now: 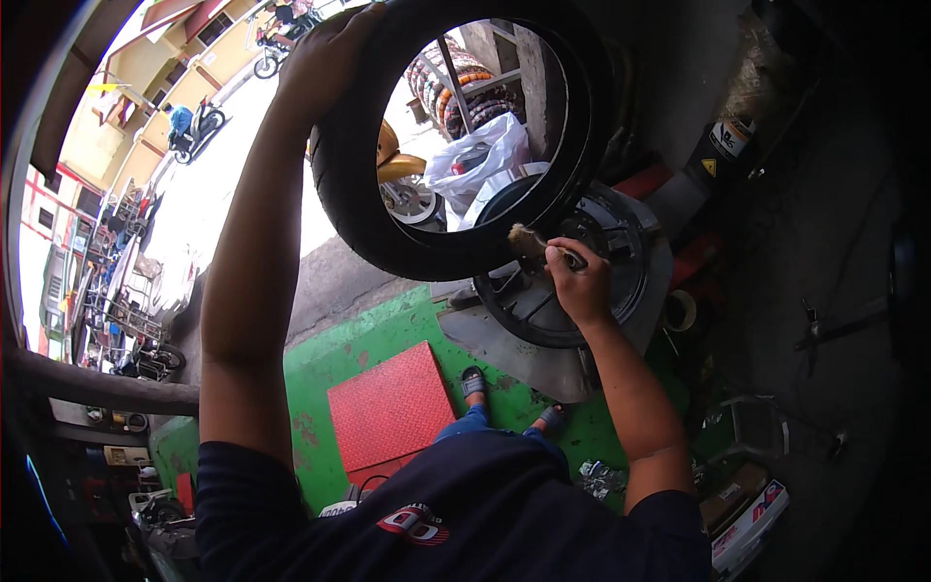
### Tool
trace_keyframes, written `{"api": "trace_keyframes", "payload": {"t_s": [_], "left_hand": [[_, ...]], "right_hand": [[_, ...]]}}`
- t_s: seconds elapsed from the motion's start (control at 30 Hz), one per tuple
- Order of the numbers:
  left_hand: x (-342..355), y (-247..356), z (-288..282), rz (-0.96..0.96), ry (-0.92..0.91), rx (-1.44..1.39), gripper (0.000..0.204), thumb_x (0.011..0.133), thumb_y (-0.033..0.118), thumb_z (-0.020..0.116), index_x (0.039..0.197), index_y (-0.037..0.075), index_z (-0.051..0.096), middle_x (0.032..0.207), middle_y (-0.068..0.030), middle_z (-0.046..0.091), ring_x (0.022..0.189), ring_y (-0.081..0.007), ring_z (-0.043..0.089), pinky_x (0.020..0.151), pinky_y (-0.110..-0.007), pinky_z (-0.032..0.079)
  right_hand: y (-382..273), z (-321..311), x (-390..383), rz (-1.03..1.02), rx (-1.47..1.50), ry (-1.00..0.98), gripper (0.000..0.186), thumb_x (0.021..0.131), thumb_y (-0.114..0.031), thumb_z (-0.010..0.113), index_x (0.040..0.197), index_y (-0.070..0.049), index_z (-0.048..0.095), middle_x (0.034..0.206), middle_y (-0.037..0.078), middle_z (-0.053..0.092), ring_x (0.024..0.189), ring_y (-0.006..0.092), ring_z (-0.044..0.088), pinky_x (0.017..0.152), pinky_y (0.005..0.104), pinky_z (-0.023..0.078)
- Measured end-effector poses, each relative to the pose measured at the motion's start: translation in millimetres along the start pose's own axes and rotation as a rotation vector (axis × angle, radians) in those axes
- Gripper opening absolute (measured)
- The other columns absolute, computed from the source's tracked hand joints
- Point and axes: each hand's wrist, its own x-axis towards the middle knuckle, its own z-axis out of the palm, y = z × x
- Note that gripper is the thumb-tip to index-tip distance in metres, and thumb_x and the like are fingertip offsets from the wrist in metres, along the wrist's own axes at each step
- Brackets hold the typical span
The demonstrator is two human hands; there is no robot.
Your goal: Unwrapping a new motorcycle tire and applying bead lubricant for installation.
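Observation:
My left hand (335, 53) is closed on the upper left side of a black motorcycle tire (354, 209), holding it raised and tilted. My right hand (580, 281) grips a paintbrush (529, 242) by its handle. The brush's pale bristles are at the lower right edge of the tire; whether they touch it I cannot tell. Behind the brush and below the tire, a black spoked wheel rim (524, 325) lies on the metal plate of a machine (499, 354). Part of the rim is hidden by the tire and my right hand.
A white plastic bag (499, 150) and stacked wrapped tires (441, 78) show through the tire's opening. A red textured plate (388, 403) lies on the green floor (315, 427) left of my feet. Boxes (742, 514) stand at lower right. Outside, left, a person sits by a motorcycle (202, 129).

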Motion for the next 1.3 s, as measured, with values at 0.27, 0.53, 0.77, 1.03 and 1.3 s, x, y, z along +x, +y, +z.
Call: {"api": "trace_keyframes", "payload": {"t_s": [0.27,0.53,0.77,1.03,1.3], "left_hand": [[2.4,4.1,4.6,0.059,-0.014,0.031,0.054,0.103,0.049,0.046,0.136,0.010,0.065,0.129,-0.0152,0.070,0.117,-0.0266,0.067,0.108,-0.036,0.043],[3.6,19.8,5.0,0.090,-0.027,0.177,0.052,0.104,0.044,0.045,0.138,0.010,0.064,0.132,-0.0164,0.068,0.122,-0.0270,0.064,0.110,-0.036,0.041],[8.2,5.2,8.8,0.050,-0.005,0.184,0.065,0.098,0.065,0.042,0.136,0.018,0.066,0.127,-0.0175,0.070,0.121,-0.0345,0.064,0.107,-0.043,0.043],[-5.1,32.2,-1.0,-0.058,-0.026,0.155,0.063,0.097,0.061,0.046,0.135,0.016,0.067,0.124,-0.0174,0.071,0.117,-0.0321,0.066,0.103,-0.040,0.045],[0.7,39.8,11.0,0.060,0.015,0.159,0.057,0.101,0.050,0.051,0.134,0.005,0.066,0.119,-0.0159,0.073,0.110,-0.0245,0.068,0.103,-0.036,0.045]], "right_hand": [[-1.1,25.9,-15.8,-0.637,-0.530,0.034,0.017,0.091,-0.012,0.069,0.104,-0.001,0.068,0.088,0.018,0.070,0.080,0.0385,0.071,0.069,0.0434,0.058],[-39.7,67.7,-53.1,-0.163,0.230,-0.205,0.021,0.096,-0.016,0.069,0.107,0.001,0.071,0.085,0.008,0.074,0.077,0.0140,0.073,0.069,0.0285,0.058],[24.3,-45.5,26.2,-0.219,-0.172,0.064,0.021,0.094,-0.019,0.071,0.103,-0.001,0.074,0.089,0.011,0.076,0.079,0.0186,0.075,0.071,0.0299,0.058],[-46.3,-75.2,115.0,-0.666,-0.500,0.419,0.023,0.094,-0.021,0.072,0.107,-0.002,0.073,0.097,0.018,0.076,0.095,0.0325,0.074,0.083,0.0378,0.058],[-185.0,14.7,114.8,-0.918,-0.172,0.449,0.021,0.093,-0.016,0.072,0.108,-0.002,0.072,0.095,0.018,0.075,0.090,0.0300,0.076,0.078,0.0357,0.059]]}}
